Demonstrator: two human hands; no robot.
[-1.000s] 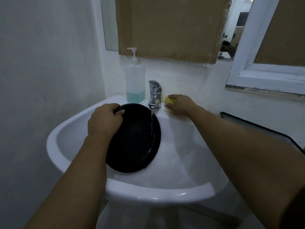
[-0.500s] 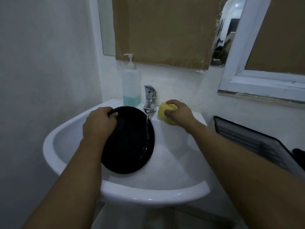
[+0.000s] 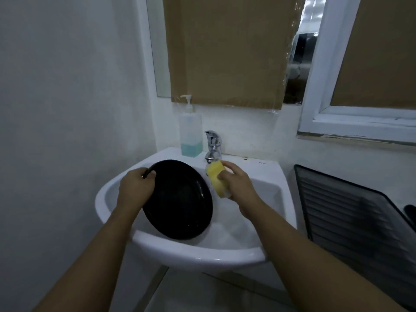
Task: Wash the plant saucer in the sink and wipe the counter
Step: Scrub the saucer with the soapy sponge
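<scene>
A round black plant saucer (image 3: 180, 203) stands tilted inside the white sink (image 3: 202, 253), leaning toward the left wall of the basin. My left hand (image 3: 135, 188) grips its upper left rim. My right hand (image 3: 238, 183) holds a yellow sponge (image 3: 217, 176) over the basin, right below the chrome tap (image 3: 212, 145) and just right of the saucer's edge. The sponge does not touch the saucer.
A clear pump bottle (image 3: 191, 136) with a little blue-green soap stands on the sink's back ledge, left of the tap. A black ribbed tray (image 3: 351, 210) lies on the counter to the right. Cardboard covers the mirror above; a white window frame is at upper right.
My right hand lifted the yellow sponge from the ledge beside the tap and carried it left and down under the spout. My left hand kept its grip on the saucer.
</scene>
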